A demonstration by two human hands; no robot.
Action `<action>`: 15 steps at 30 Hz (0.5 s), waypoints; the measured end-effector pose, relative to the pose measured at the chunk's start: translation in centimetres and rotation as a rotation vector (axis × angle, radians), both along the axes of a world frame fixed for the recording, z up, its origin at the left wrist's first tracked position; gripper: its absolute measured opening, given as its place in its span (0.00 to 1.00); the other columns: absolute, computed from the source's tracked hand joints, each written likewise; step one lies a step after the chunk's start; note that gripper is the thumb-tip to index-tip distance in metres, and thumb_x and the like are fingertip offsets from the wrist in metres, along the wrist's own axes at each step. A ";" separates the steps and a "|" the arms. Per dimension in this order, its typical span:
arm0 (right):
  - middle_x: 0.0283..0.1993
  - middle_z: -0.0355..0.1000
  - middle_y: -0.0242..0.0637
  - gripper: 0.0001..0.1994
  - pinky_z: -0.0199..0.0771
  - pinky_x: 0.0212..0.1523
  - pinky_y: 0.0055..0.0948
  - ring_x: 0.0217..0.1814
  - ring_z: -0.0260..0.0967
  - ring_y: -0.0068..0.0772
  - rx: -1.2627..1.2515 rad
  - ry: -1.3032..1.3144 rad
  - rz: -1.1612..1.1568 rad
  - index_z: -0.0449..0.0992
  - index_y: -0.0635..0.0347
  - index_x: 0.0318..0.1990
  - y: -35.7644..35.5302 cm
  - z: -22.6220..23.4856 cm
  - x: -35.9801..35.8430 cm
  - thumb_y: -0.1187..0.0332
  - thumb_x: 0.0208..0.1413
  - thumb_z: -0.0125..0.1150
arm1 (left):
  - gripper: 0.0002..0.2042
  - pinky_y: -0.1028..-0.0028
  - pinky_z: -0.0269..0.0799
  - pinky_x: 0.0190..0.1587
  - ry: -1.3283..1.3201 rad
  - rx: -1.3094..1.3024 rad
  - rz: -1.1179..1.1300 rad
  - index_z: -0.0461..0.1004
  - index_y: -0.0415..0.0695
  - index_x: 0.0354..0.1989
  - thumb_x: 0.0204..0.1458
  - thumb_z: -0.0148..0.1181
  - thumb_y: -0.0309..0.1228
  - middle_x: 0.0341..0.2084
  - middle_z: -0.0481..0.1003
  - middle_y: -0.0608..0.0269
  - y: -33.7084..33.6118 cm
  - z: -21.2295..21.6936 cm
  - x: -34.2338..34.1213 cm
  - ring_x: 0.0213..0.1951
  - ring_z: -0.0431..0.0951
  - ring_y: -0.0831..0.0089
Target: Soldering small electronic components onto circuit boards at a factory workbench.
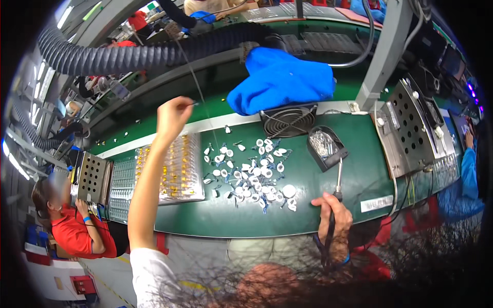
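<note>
Raised over the far left of the bench, my left hand (pixel 173 117) is closed in a pinch. A tiny dark end sticks out at its fingertips, too small to name. My right hand (pixel 336 220), at the bench's front edge, grips a soldering iron (pixel 339 177) with a slim metal shaft and dark handle. Its tip points away from me, close to a black bin (pixel 327 149) of small silvery parts. Between my hands, many small white round parts (pixel 251 179) with short dark-blue wires lie scattered on the green bench (pixel 231 220).
Clear trays with yellow parts (pixel 182 169) lie on the left. A black fan (pixel 288 121) stands behind the white parts, with blue cloth (pixel 287 82) above it. A perforated metal box (pixel 408 133) is at right; a grey hose (pixel 113 59) crosses overhead. A person in red (pixel 82 231) sits left.
</note>
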State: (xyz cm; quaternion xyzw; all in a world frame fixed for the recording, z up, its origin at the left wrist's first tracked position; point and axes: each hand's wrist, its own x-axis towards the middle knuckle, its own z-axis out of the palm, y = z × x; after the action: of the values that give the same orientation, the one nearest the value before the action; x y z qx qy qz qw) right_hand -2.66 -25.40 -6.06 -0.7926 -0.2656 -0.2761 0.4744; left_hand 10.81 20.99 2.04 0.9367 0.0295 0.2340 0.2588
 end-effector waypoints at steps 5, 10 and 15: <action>0.39 0.83 0.45 0.09 0.77 0.31 0.30 0.26 0.74 0.31 0.107 0.108 0.111 0.70 0.63 0.50 0.9 0.8 -0.8 0.82 0.65 0.55 | 0.06 0.75 0.80 0.44 -0.235 -0.070 -0.139 0.82 0.36 0.40 0.54 0.69 0.19 0.35 0.84 0.60 -8.4 3.0 -10.6 0.40 0.84 0.74; 0.46 0.83 0.51 0.09 0.79 0.36 0.31 0.33 0.79 0.37 0.052 0.060 0.162 0.69 0.62 0.48 2.3 1.1 -0.7 0.83 0.64 0.55 | 0.11 0.70 0.81 0.43 -0.141 -0.108 -0.536 0.81 0.40 0.36 0.45 0.71 0.15 0.35 0.84 0.59 -19.1 -0.2 -14.1 0.40 0.85 0.66; 0.51 0.83 0.48 0.15 0.78 0.36 0.34 0.35 0.77 0.42 -0.008 -0.022 0.117 0.70 0.62 0.46 3.1 0.5 -0.5 0.86 0.54 0.65 | 0.10 0.69 0.81 0.41 -0.122 -0.142 -0.652 0.80 0.40 0.36 0.46 0.70 0.15 0.36 0.83 0.57 -21.6 -3.5 -13.4 0.37 0.85 0.64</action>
State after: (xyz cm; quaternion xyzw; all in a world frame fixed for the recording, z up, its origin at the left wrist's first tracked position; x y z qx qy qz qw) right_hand -3.12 -22.33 -5.55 -0.7746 -0.3178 -0.2553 0.4836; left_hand -2.62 -0.58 -1.51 0.8606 -0.2709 0.1920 0.3861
